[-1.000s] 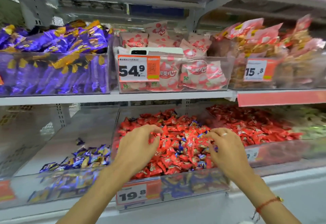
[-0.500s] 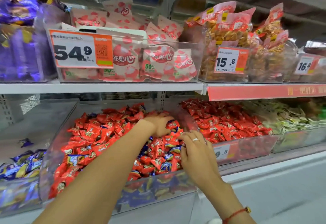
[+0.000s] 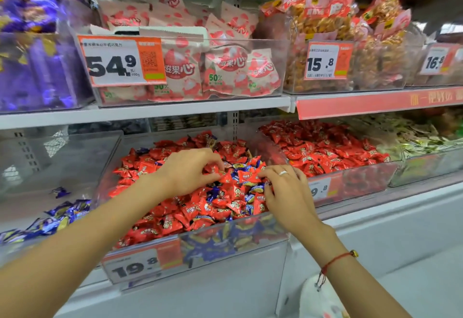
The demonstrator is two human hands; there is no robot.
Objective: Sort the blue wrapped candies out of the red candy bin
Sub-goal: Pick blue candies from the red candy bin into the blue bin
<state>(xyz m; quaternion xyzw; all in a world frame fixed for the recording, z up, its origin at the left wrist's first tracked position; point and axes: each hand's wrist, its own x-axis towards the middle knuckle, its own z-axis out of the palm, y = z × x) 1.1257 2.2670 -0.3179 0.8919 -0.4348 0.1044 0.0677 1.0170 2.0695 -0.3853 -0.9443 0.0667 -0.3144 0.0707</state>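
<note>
A clear bin [image 3: 150,247] on the lower shelf holds a heap of red wrapped candies [image 3: 160,220] with blue wrapped candies [image 3: 246,196] mixed in near its right middle. My left hand [image 3: 186,173] hovers over the heap, fingers curled down, fingertips among the wrappers. My right hand [image 3: 285,191], with a ring, reaches in from the right, its fingers spread on the candies beside the blue ones. I cannot make out a candy held in either hand. More blue candies show through the bin's front wall.
To the left a clear bin [image 3: 62,157] holds a small pile of blue candies [image 3: 57,217]. To the right stands another bin of red candies [image 3: 325,150], then pale green ones [image 3: 421,139]. Bagged snacks fill the upper shelf [image 3: 175,109].
The view has swung right and closer. Both hands stay over the red bin; the left has drawn back a little toward the middle and the right has come up beside it.
</note>
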